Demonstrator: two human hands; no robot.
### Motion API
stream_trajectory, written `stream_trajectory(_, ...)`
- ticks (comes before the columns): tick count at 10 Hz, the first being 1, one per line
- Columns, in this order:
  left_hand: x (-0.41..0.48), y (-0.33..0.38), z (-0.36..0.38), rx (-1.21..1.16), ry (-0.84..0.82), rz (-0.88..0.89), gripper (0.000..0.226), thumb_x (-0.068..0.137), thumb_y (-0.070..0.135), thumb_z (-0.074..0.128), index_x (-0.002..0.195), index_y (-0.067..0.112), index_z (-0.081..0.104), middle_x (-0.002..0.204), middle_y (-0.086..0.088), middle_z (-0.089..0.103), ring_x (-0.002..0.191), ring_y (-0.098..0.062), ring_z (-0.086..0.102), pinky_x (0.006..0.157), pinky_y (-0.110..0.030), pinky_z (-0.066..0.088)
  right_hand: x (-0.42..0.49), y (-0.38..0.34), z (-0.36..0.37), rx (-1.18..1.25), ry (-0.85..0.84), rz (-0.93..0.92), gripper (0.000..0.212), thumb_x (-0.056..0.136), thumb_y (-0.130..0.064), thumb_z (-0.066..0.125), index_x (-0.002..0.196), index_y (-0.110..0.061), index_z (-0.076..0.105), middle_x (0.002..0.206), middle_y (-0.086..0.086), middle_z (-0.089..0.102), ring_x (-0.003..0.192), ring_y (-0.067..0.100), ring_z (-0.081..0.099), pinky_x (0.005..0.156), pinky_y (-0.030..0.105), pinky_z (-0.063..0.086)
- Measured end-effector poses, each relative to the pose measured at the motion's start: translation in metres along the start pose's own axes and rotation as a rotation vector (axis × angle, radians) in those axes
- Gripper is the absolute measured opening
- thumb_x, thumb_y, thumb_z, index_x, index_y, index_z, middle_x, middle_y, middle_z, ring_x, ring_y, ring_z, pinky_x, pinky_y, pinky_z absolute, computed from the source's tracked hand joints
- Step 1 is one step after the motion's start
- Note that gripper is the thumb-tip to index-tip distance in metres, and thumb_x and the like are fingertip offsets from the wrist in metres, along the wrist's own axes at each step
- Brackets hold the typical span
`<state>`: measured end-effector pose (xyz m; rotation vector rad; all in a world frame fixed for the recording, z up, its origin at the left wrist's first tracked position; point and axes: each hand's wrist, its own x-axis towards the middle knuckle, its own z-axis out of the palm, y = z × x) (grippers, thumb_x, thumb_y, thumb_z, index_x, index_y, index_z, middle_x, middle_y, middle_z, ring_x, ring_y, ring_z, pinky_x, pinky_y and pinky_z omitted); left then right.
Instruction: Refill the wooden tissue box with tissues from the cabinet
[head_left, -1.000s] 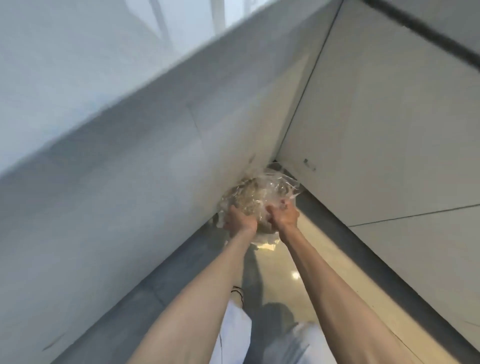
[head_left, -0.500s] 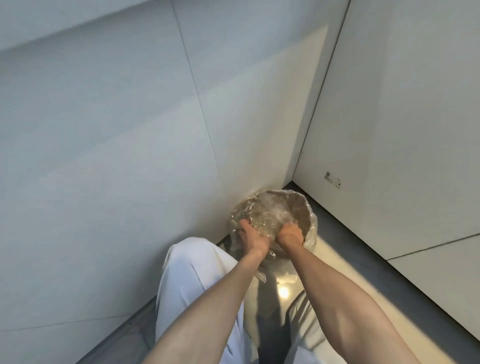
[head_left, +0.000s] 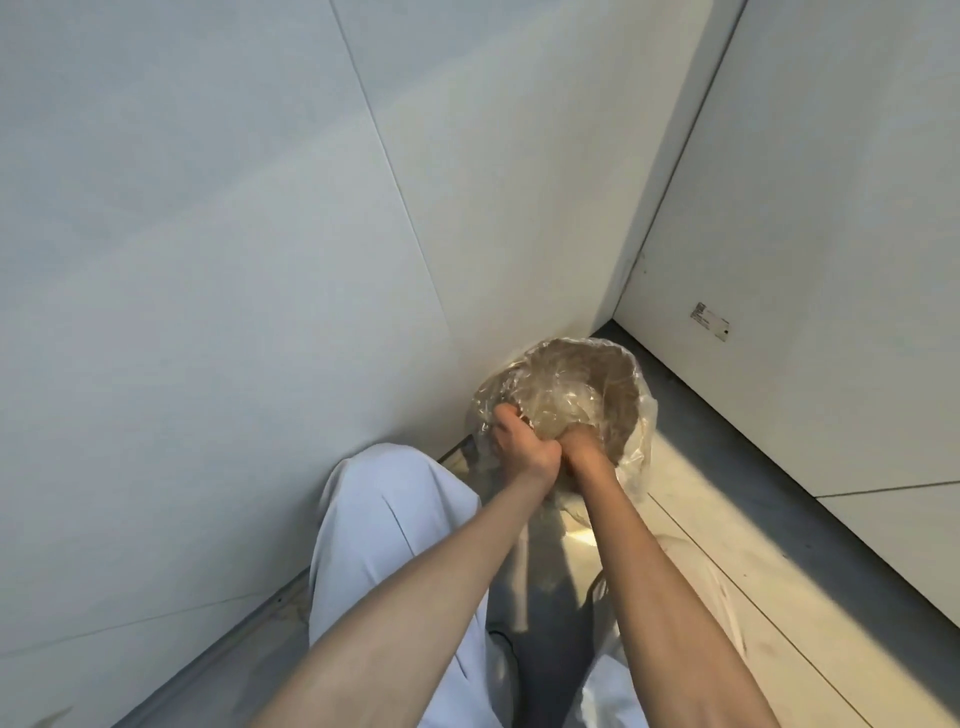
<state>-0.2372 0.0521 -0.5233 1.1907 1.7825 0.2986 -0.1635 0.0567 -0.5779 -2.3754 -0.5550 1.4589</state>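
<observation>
A round brown bin (head_left: 626, 387) stands on the floor in the corner where two walls meet, lined with a clear plastic bag (head_left: 566, 410). My left hand (head_left: 519, 441) and my right hand (head_left: 584, 449) sit side by side at the bin's near rim, both fists closed on crumpled clear plastic. The bag's edge hangs over the outside of the bin on the right. No wooden tissue box and no tissues are in view.
A pale grey wall (head_left: 260, 260) rises close on the left. A white cabinet panel (head_left: 831, 234) with a small label (head_left: 709, 322) stands on the right. My knee in light trousers (head_left: 395, 519) is bent below the bin. The floor (head_left: 727, 545) is glossy cream tile with a dark border.
The view has dropped lower and closer to the corner, and my bent knee has come into view. Both hands have stayed closed on the plastic at the bin.
</observation>
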Motion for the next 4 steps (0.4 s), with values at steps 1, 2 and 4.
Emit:
stream_trajectory(1,-0.002,-0.003,-0.002,0.011,-0.007,0.009,0.050,0.078,0.008,0.056,0.122,0.012,0.033,0.127,-0.013,0.044,0.116,-0.034,0.047,0.095,-0.043,0.042,-0.019,0.000,-0.014,-0.306,0.163,-0.090,0.025,0.092,-0.010,0.051,0.110,-0.004,0.067,0.109,0.014,0.068,0.102,0.031,0.066,0.086,0.034,0.052)
stream_trajectory(2,-0.001,-0.003,-0.005,-0.050,-0.005,0.015,0.046,0.081,0.006,0.054,0.122,0.011,0.034,0.125,-0.013,0.045,0.117,-0.034,0.047,0.097,-0.041,0.041,-0.032,-0.008,-0.013,-0.413,0.241,-0.177,0.024,0.094,-0.010,0.048,0.110,-0.006,0.064,0.111,0.013,0.067,0.104,0.032,0.064,0.089,0.038,0.051)
stream_trajectory(4,-0.008,-0.004,-0.020,-0.065,-0.114,-0.005,0.051,0.086,0.007,0.054,0.130,0.018,0.032,0.129,-0.012,0.050,0.115,-0.032,0.054,0.099,-0.043,0.048,-0.008,0.001,-0.014,-0.498,-0.105,-0.204,0.027,0.094,-0.008,0.054,0.119,-0.007,0.064,0.122,0.010,0.065,0.082,0.018,0.062,0.051,0.018,0.042)
